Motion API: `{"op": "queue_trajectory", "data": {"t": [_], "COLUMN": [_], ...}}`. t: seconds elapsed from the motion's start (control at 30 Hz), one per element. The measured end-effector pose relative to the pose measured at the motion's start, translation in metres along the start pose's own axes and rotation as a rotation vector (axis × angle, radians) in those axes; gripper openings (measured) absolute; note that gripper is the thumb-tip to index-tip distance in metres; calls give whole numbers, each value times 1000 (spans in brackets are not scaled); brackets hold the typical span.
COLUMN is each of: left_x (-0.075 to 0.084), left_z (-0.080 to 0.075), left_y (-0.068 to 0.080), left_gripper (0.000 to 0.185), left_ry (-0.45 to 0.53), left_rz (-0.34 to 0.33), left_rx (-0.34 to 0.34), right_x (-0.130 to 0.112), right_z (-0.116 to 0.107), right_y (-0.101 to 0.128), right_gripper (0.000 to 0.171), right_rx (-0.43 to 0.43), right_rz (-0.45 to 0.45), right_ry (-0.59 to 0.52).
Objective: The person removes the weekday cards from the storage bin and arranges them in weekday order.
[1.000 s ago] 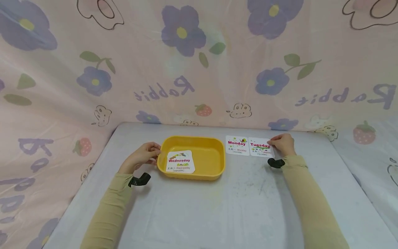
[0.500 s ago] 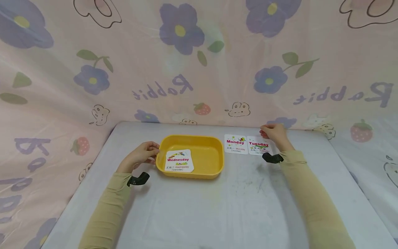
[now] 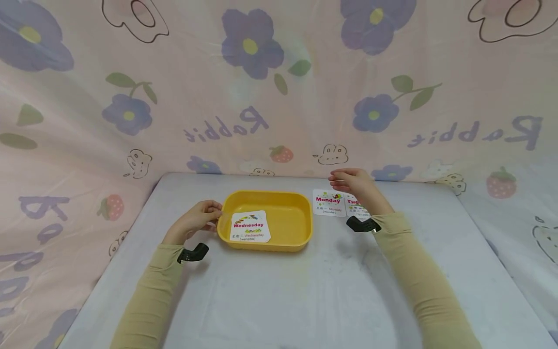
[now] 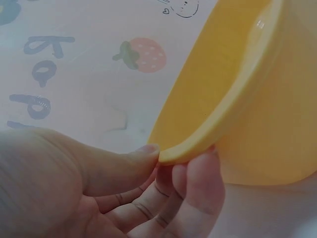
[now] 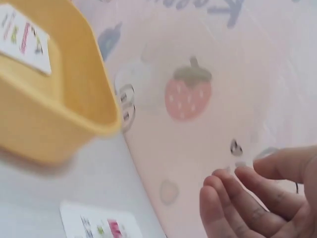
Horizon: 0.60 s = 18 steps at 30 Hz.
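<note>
Wednesday card (image 3: 250, 226) lies face up in the yellow tray (image 3: 287, 220), close to my left grip (image 3: 196, 220), its printing turned toward me. Whether others lie beneath it, I cannot tell. Seen from the left wrist, that grip pinches the tray at its left end, thumb on the rim and fingers curled under it.

My right grip (image 3: 352, 183) hovers off the tray's opposite end, fingers loosely bent, thumb apart from them, nothing between. Below it on the white tabletop (image 3: 261, 291), Monday card (image 3: 329, 206) lies just beside the tray, with Tuesday card (image 3: 355, 207) next along on the side away from my left grip, partly hidden by my right arm.

I judge this to be a pause between placements in a row of weekdays: two cards laid out, a third waiting. The next move would call for my right grip to cross the tray toward my left, pinch the Wednesday card by an edge and carry it back to the far side of Tuesday. My left grip should hold the tray steady; a careless return could nudge the row.
</note>
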<state>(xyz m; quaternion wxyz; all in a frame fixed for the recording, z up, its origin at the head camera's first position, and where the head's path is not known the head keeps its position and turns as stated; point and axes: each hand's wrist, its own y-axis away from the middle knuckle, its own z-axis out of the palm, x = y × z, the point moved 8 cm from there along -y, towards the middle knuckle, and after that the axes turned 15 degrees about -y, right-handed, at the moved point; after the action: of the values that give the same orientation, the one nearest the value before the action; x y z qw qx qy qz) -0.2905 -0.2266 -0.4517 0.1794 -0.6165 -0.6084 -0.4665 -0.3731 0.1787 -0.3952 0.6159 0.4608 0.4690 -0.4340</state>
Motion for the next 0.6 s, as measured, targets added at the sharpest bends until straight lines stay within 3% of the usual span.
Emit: {"op": "queue_trajectory", "data": {"t": [0.27,0.6], "left_x": [1,2], "left_z": [0,1], "left_y": [3,5], "left_gripper": [27,30], "left_ry": [-6,11], "left_rz": [12,57], "left_rx": [1,-7], "right_x": [13,34], "right_z": [60,112], "right_y": [6,6], "right_gripper": [39,39], "right_rx": [-172,-257], "right_rz": [42,115], "right_ry": [-65,-109]}}
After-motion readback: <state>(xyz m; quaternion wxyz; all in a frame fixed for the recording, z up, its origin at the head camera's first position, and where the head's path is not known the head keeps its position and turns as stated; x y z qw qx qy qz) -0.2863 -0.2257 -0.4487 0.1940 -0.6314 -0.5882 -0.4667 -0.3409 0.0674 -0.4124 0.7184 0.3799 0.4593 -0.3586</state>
